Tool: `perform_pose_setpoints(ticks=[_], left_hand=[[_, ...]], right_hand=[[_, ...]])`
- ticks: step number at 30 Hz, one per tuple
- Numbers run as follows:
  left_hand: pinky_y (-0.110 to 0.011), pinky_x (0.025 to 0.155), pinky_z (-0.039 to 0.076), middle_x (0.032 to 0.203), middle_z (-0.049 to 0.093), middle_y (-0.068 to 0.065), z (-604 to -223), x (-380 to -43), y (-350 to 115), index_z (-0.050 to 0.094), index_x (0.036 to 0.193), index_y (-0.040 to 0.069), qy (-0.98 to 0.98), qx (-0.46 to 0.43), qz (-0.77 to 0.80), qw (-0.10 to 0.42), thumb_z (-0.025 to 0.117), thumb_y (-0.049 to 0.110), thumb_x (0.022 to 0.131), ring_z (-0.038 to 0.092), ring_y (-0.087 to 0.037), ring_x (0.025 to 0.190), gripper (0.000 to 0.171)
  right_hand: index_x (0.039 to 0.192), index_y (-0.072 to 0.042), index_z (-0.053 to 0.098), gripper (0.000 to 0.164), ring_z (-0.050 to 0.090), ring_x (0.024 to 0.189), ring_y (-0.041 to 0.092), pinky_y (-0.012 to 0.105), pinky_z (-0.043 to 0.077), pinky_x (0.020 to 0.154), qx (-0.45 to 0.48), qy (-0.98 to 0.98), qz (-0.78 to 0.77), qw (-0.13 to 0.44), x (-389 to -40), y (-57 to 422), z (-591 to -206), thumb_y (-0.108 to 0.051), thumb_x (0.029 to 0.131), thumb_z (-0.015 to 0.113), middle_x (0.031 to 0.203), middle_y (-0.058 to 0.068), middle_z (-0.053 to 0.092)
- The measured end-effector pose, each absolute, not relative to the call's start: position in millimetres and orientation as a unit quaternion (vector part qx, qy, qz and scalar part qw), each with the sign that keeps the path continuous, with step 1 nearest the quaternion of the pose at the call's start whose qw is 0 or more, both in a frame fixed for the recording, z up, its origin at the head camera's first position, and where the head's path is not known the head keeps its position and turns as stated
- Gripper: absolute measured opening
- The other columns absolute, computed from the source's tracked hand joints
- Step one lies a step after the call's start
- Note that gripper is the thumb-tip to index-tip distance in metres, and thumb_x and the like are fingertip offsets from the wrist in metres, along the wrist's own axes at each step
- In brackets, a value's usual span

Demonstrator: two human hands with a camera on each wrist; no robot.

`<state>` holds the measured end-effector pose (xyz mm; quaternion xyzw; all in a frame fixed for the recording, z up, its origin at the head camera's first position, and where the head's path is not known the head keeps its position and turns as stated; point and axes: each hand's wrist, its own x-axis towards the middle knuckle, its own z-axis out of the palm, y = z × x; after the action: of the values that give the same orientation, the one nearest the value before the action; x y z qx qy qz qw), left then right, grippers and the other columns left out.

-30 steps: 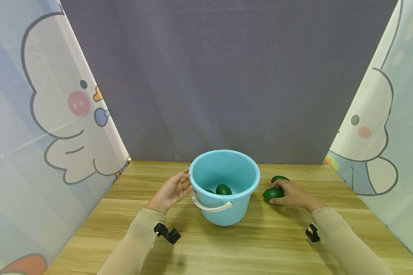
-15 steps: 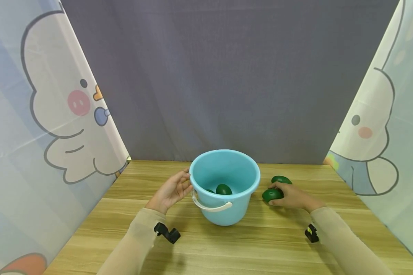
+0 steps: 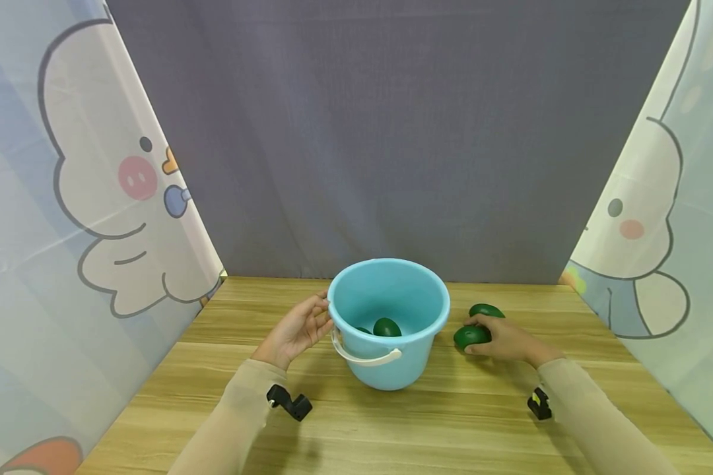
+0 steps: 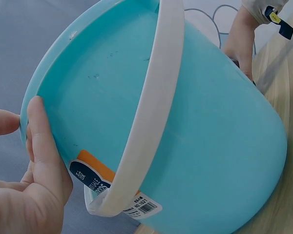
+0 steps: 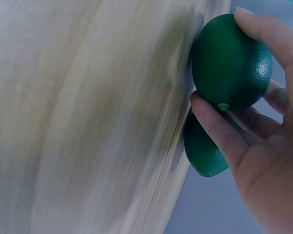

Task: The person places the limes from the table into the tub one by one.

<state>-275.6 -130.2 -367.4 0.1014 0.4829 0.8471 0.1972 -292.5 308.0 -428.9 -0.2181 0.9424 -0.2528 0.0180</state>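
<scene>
A light blue bucket (image 3: 386,366) with a white handle (image 3: 368,359) stands upright in the head view. At its left side my left hand (image 3: 294,333) holds the rim; the left wrist view has a finger on either side of the rim edge. Inside the bucket lies a dark green oval fruit (image 3: 387,327), with part of a second one beside it. To the right, my right hand (image 3: 502,338) grips a glossy green oval fruit (image 5: 229,61) between thumb and fingers, low over the table. Another green fruit (image 3: 486,310) lies just behind it, partly covered by the hand.
The wood-grain table (image 3: 362,435) runs up to a grey curtain (image 3: 380,145) at the back. Cartoon-printed cloth (image 3: 95,198) hangs on both sides. Black camera mounts (image 3: 289,402) sit on the wrists. A label (image 4: 95,170) is stuck on the bucket below its rim.
My right hand has shifted slightly left and closed further on the nearer fruit, uncovering more of the one behind. My left hand and the bucket have stayed in place.
</scene>
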Motion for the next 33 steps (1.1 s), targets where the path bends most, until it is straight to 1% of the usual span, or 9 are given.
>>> perform_pose_setpoints(ticks=[3, 10, 16, 20, 22, 28, 33], left_hand=[[-0.016, 0.073, 0.058, 0.111, 0.058, -0.005, -368, -275, -130, 0.030, 0.145, 0.001, 0.482, 0.102, 0.848, 0.197, 0.045, 0.006, 0.098, 0.064, -0.009, 0.086, 0.049], [-0.016, 0.073, 0.058, 0.111, 0.059, -0.005, -368, -275, -130, 0.028, 0.148, 0.000, 0.479, 0.101, 0.850, 0.195, 0.044, 0.005, 0.099, 0.065, -0.009, 0.085, 0.052], [-0.016, 0.073, 0.058, 0.111, 0.058, -0.006, -367, -275, -130, 0.027, 0.149, 0.000, 0.481, 0.097, 0.849, 0.194, 0.044, 0.005, 0.098, 0.065, -0.008, 0.084, 0.054], [-0.016, 0.073, 0.058, 0.112, 0.058, -0.006, -367, -274, -130, 0.024, 0.151, 0.000, 0.481, 0.096, 0.849, 0.195, 0.045, 0.005, 0.098, 0.065, -0.008, 0.084, 0.057], [-0.016, 0.073, 0.058, 0.112, 0.059, -0.006, -368, -275, -130, 0.023, 0.152, 0.000, 0.481, 0.096, 0.849, 0.195, 0.044, 0.005, 0.098, 0.065, -0.008, 0.083, 0.058], [-0.016, 0.072, 0.058, 0.111, 0.058, -0.006, -367, -275, -130, 0.024, 0.152, 0.000, 0.479, 0.091, 0.851, 0.194, 0.044, 0.005, 0.098, 0.065, -0.008, 0.083, 0.057], [-0.016, 0.073, 0.058, 0.112, 0.058, -0.006, -367, -274, -130, 0.023, 0.152, 0.000, 0.480, 0.092, 0.850, 0.196, 0.044, 0.005, 0.099, 0.065, -0.008, 0.084, 0.057]], right_hand=[[0.135, -0.003, 0.057, 0.065, 0.061, 0.106, 0.033, 0.047, 0.056, 0.083, -0.216, 0.942, -0.256, 0.015, -292, 309, -428, -0.039, 0.086, 0.079, 0.128, 0.023, 0.057], [0.133, 0.001, 0.056, 0.066, 0.063, 0.100, 0.031, 0.045, 0.057, 0.080, -0.236, 0.936, -0.261, -0.003, -291, 310, -423, -0.037, 0.086, 0.080, 0.123, 0.023, 0.059], [0.134, 0.002, 0.056, 0.068, 0.062, 0.097, 0.027, 0.042, 0.056, 0.079, -0.237, 0.937, -0.258, -0.010, -290, 313, -418, -0.038, 0.085, 0.081, 0.117, 0.019, 0.062], [0.132, 0.002, 0.056, 0.068, 0.062, 0.096, 0.026, 0.042, 0.055, 0.077, -0.237, 0.935, -0.262, -0.016, -290, 314, -413, -0.039, 0.084, 0.082, 0.114, 0.017, 0.064], [0.133, 0.001, 0.056, 0.067, 0.062, 0.096, 0.027, 0.043, 0.056, 0.076, -0.237, 0.936, -0.262, -0.021, -290, 315, -411, -0.039, 0.085, 0.081, 0.115, 0.018, 0.064], [0.132, -0.005, 0.059, 0.063, 0.063, 0.097, 0.025, 0.041, 0.056, 0.077, -0.233, 0.936, -0.261, -0.036, -287, 315, -405, -0.040, 0.084, 0.081, 0.119, 0.017, 0.064], [0.131, -0.006, 0.059, 0.062, 0.062, 0.095, 0.021, 0.038, 0.056, 0.076, -0.239, 0.933, -0.266, -0.045, -285, 315, -401, -0.040, 0.085, 0.081, 0.118, 0.013, 0.065]])
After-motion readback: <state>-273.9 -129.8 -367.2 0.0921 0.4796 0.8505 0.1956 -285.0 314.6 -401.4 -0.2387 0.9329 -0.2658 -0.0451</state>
